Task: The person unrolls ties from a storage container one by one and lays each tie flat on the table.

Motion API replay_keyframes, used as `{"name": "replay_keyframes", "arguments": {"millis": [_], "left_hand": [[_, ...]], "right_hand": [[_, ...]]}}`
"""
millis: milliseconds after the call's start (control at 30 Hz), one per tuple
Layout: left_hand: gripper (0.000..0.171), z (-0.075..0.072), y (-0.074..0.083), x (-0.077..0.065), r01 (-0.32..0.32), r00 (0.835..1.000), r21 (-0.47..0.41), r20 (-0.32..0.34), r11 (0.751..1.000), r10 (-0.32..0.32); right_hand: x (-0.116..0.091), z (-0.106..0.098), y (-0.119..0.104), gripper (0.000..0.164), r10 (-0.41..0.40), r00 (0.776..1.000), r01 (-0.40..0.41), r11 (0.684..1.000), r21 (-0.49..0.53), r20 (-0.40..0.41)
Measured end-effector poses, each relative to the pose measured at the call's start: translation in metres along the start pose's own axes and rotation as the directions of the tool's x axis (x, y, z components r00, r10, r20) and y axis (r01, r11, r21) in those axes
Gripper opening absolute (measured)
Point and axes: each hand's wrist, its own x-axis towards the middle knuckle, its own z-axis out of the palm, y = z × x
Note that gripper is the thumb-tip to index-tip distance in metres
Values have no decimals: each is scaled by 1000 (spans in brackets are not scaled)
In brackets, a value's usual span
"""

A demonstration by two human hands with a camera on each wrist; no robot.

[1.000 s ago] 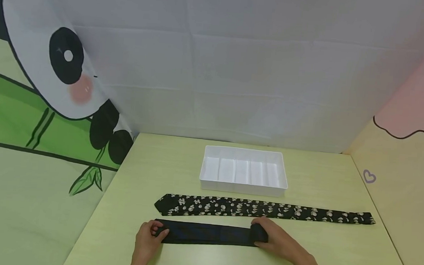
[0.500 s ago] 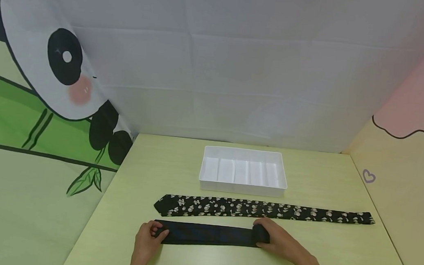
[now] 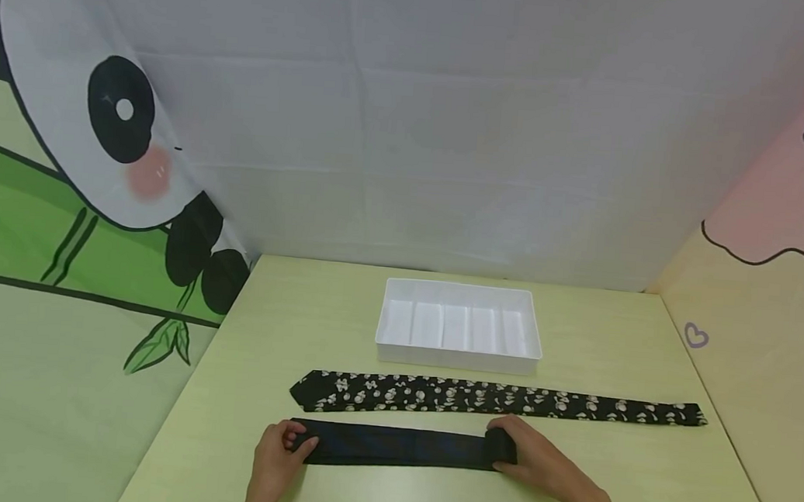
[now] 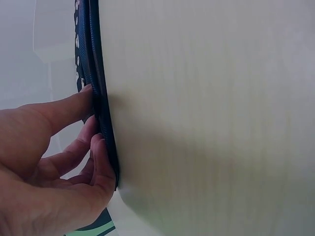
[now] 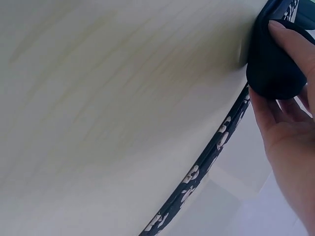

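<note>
A dark navy necktie (image 3: 395,446) lies flat along the front of the table, its right end wound into a thick roll (image 5: 275,61). My left hand (image 3: 277,456) pinches the flat left end, with the thumb and curled fingertips (image 4: 102,152) at the cloth. Around the roll my right hand (image 3: 537,459) curls, thumb on one side and fingers on the other, as the right wrist view also shows. Just behind, a black necktie with a pale floral print (image 3: 469,397) is stretched out full length, pointed end to the left. Neither hand touches it.
Behind the ties stands a white plastic tray (image 3: 457,359) with several narrow compartments. A pale fabric backdrop (image 3: 450,169) closes off the table's back edge, and printed cartoon panels (image 3: 43,381) flank both sides.
My right hand has shifted slightly to the right with the roll, so the flat stretch of the navy necktie is a little longer. The left hand keeps its place on the left end.
</note>
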Motion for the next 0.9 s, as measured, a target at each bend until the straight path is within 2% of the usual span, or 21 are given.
{"name": "replay_keyframes", "arguments": {"millis": [333,733,900], "left_hand": [[27,0,0,-2,-22,1000,2,-13,1000,22],[25,-1,2,-3,0,1000,-13,-16,1000,0],[26,-1,1,-3,4,1000,-9,-6,1000,-4]], "right_hand": [[-4,-4,3,58,44,999,-43,999,-32,29],[-10,-12,10,61,12,1000,-12,998,-64,2],[-13,-16,12,59,29,999,-28,998,-61,17]]}}
